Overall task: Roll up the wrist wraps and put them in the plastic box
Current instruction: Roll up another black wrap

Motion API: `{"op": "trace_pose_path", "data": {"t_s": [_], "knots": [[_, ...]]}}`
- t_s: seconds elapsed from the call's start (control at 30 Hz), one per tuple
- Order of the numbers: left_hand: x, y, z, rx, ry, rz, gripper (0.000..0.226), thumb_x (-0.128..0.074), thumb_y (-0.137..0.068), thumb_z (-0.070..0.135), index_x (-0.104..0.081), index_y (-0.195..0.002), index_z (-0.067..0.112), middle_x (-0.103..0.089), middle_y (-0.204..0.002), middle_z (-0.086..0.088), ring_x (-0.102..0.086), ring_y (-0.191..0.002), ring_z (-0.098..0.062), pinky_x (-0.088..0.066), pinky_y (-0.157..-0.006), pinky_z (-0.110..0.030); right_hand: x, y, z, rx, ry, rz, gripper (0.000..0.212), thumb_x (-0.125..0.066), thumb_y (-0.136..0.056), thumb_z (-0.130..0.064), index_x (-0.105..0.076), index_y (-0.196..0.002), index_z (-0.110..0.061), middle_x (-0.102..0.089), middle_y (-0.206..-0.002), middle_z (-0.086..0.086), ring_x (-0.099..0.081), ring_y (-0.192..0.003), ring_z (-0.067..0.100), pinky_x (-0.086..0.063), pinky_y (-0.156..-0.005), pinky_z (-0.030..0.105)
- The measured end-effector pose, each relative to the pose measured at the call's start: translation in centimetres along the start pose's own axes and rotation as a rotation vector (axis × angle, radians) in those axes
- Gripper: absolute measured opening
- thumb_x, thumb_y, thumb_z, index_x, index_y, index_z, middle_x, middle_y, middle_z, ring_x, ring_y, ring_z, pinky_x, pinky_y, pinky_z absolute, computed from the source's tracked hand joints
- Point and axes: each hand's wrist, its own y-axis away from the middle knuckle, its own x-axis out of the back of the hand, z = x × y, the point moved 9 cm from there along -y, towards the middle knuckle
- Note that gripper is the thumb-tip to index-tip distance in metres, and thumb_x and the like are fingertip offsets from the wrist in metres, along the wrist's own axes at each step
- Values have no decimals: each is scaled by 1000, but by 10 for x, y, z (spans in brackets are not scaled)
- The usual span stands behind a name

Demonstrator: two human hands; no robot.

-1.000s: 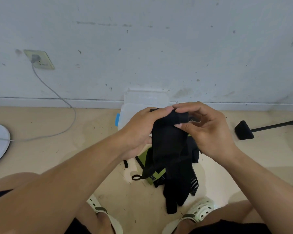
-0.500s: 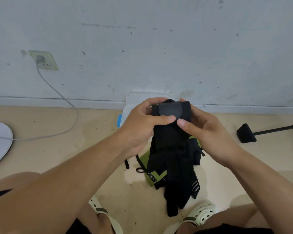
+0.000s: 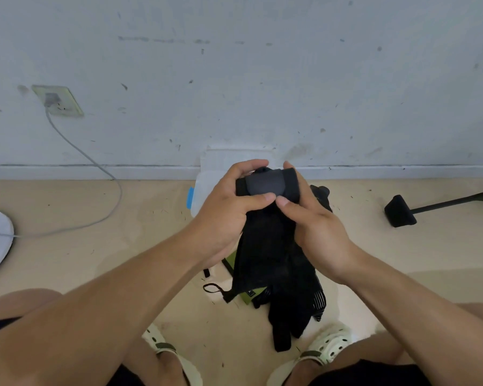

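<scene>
Both hands up in front of the wall, holding one black wrist wrap (image 3: 268, 240). Left hand (image 3: 223, 215) curled round the wrap's left side, thumb pressed on the front, just under the grey patch at the rolled top. Right hand (image 3: 315, 227) gripping the right side, thumb tip almost touching the other thumb. Rolled part at the top, between the fingers; rest of the wrap hanging straight down. More wraps (image 3: 290, 302) in a heap on the floor below, black with some green. Plastic box (image 3: 204, 190) on the floor by the wall, mostly hidden behind the hands, blue clip on its side. Grey cable (image 3: 95, 165) running down from a wall socket (image 3: 59, 100). Pale shoes (image 3: 326, 344) at the bottom.
</scene>
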Motion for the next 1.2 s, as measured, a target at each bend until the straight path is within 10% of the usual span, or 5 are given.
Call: {"op": "trace_pose_path", "data": {"t_s": [0.4,0.67,0.9,1.2], "knots": [[7,-3,7,-5,-197,56,79,-72,-90,-1,-42,-153,36,-59,-139,5,-62,-125,-15,-49,-111,-34,16,-1,-27,128,24,139,38,-69,-96,-6,-65,-131,-19,-72,-122,7,-69,-113,31,-60,-96,40],[-6,2,-11,228,-124,-55,47,-55,-99,58,-67,-130,25,-76,-120,2,-73,-113,-21,-59,-96,-44,21,5,-37,232,149,154,44,-76,-89,2,-70,-118,-29,-76,-106,4,-72,-103,20,-61,-78,30],[3,-2,-5,158,-91,7,36,-73,-95,26,-64,-129,19,-70,-126,-9,-71,-113,-25,-61,-96,-40,25,2,-40,211,203,139,49,-76,-81,15,-72,-112,-24,-75,-116,-5,-72,-106,10,-61,-80,27],[6,-5,8,12,-97,-41,46,-79,-87,1,-64,-122,27,-64,-129,-13,-69,-116,-30,-61,-86,-33,12,0,-28,-8,-2,-13,54,-69,-85,-39,-62,-136,-26,-70,-130,2,-73,-111,21,-62,-89,42]]}}
